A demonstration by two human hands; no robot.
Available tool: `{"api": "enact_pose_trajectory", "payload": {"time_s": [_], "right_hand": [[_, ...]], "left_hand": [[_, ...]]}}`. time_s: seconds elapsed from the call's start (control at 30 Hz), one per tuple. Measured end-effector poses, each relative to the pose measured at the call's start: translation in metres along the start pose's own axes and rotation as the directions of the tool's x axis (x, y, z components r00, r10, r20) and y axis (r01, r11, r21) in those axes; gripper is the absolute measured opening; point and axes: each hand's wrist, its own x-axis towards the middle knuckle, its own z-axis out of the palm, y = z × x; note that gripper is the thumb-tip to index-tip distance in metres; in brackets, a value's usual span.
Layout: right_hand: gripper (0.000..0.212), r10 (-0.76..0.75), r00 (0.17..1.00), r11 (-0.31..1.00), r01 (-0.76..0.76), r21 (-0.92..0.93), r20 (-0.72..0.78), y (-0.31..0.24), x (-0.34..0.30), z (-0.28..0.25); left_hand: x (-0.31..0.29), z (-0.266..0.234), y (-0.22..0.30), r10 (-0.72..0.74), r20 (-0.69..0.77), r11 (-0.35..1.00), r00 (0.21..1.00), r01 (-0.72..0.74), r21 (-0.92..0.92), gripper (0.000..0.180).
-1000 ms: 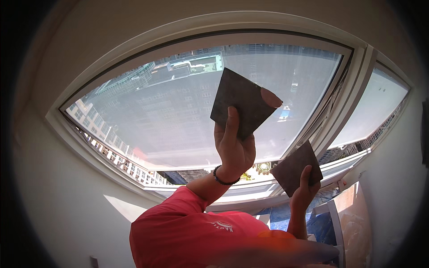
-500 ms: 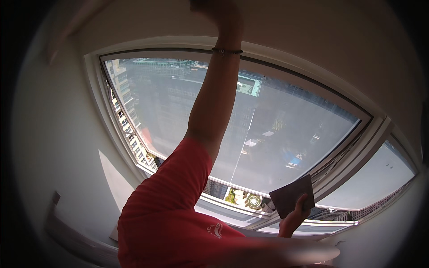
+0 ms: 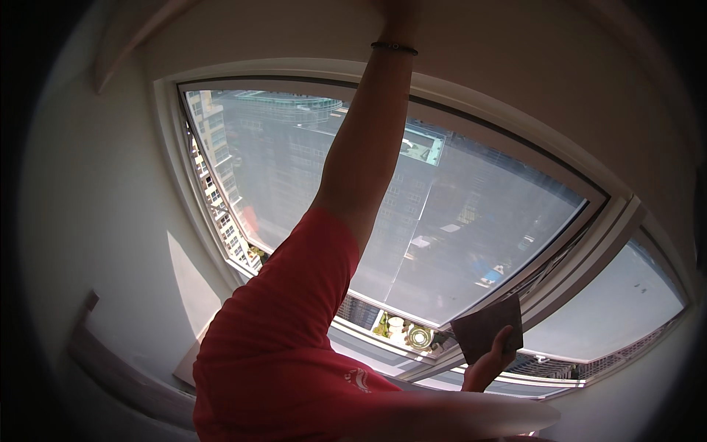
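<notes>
One dark squarish tile [image 3: 482,324], no clear long axis, extended up-left from the right hand [image 3: 490,365], whose grip pinched its lower-right side, well apart from the raised left hand [image 3: 402,10], whose cut-off grip couldn't be told.

Free room lies before the window pane [image 3: 445,269], between the raised left arm [image 3: 362,166] and the dark sheet [image 3: 479,328]; the window post [image 3: 595,247] blocks passage behind it.

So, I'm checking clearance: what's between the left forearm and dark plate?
In the head view, no object shows between left forearm and dark plate, only background, mostly window glass.
</notes>
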Motion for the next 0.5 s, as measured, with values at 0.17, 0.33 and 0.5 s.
{"api": "enact_pose_trajectory", "payload": {"time_s": [0.17,0.33,0.5], "right_hand": [[0.076,0.053,0.995,0.997,-0.057,0.046,0.083,0.0,0.007,-0.007],[0.077,0.074,0.997,0.997,-0.075,0.033,0.038,0.004,0.014,-0.008],[0.071,0.028,0.998,0.999,-0.03,0.033,0.063,0.007,0.02,-0.008]], "left_hand": [[-0.041,-0.009,0.022,0.238,0.001,0.967,0.971,-0.236,-0.098,0.042],[0.017,-0.041,-0.011,0.289,-0.115,0.955,0.951,-0.294,-0.035,0.047],[0.051,-0.04,-0.035,0.27,-0.078,0.958,0.96,-0.276,-0.081,0.043]]}}
